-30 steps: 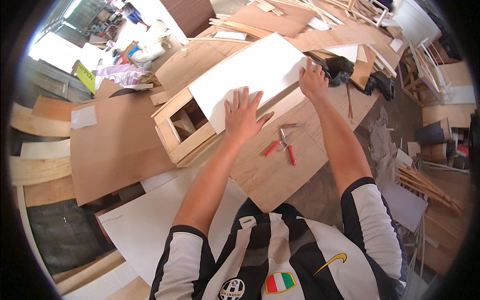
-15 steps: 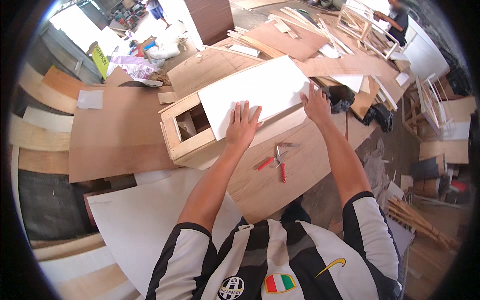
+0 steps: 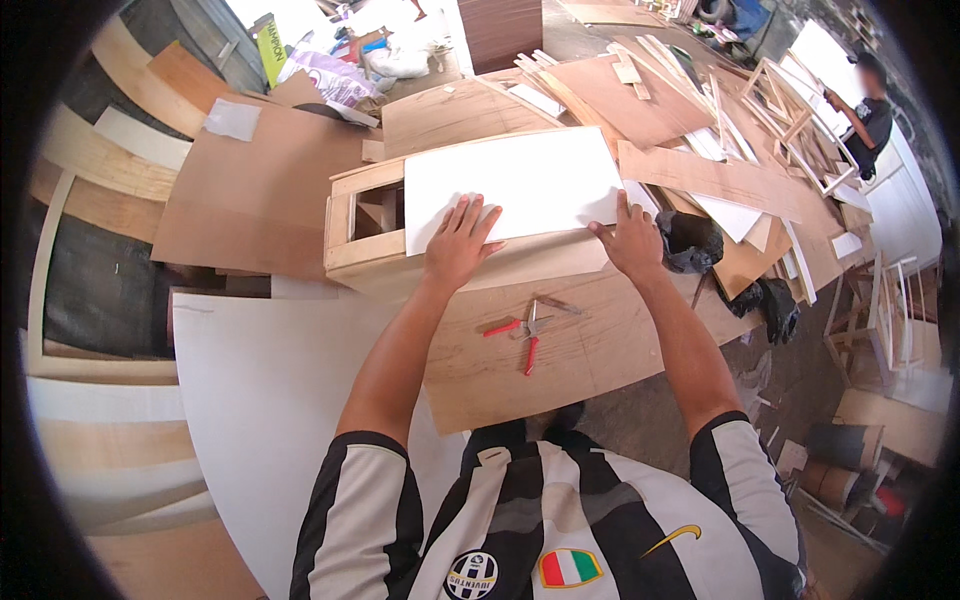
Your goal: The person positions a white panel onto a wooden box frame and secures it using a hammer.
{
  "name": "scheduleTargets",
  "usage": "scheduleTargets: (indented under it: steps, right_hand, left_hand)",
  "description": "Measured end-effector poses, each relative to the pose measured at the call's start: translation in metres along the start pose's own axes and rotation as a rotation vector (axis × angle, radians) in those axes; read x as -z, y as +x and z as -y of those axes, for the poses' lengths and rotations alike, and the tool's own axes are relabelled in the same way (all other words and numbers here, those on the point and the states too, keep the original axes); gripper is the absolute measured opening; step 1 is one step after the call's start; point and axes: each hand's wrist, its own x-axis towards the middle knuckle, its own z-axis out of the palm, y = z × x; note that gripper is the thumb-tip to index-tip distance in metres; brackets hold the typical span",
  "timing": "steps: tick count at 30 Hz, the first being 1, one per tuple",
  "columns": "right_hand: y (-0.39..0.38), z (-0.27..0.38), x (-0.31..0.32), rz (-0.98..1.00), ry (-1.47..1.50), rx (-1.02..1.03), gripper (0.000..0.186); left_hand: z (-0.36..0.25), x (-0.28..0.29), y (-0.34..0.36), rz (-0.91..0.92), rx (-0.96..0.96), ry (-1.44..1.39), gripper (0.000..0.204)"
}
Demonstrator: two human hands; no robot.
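A white rectangular panel [image 3: 510,180] lies on top of a long, pale wooden box frame [image 3: 340,222], whose left end shows an uncovered rectangular opening. My left hand [image 3: 460,245] rests flat on the panel's near left part, fingers stretched out. At the near right corner, my right hand [image 3: 632,240] touches the panel's edge, its thumb and index finger apart. Nearer to me, red-handled pliers [image 3: 524,328] lie with jaws apart on a plywood sheet [image 3: 620,340]. A thin brownish tool [image 3: 562,304] lies beside them.
Wood offcuts and strips [image 3: 690,110] pile up behind and to the right. Black plastic bags [image 3: 690,243] sit near my right hand. A large white sheet [image 3: 270,370] lies at left. Another person [image 3: 868,125] stands at far right by a wooden frame [image 3: 790,120].
The view has turned, so the box and panel now appear more level. Both hands stay on the panel; the right hand's fingers have shifted slightly at its corner.
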Motion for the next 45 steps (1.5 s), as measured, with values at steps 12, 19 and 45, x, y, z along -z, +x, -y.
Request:
scheduleTargets:
  steps: [12,19,45]
  right_hand:
    - [0.010,-0.013,0.009,0.054,-0.045,0.020,0.100]
    - [0.025,-0.006,0.029,0.196,-0.122,0.016,0.104]
    - [0.031,-0.137,-0.054,-0.295,0.688,0.278,0.039]
  left_hand:
    - [-0.007,-0.002,0.003,0.009,0.061,-0.009,0.067]
    - [-0.012,-0.005,0.002,-0.056,0.148,-0.067,0.072]
    - [-0.145,-0.018,0.148,0.399,0.382,-0.082,0.068]
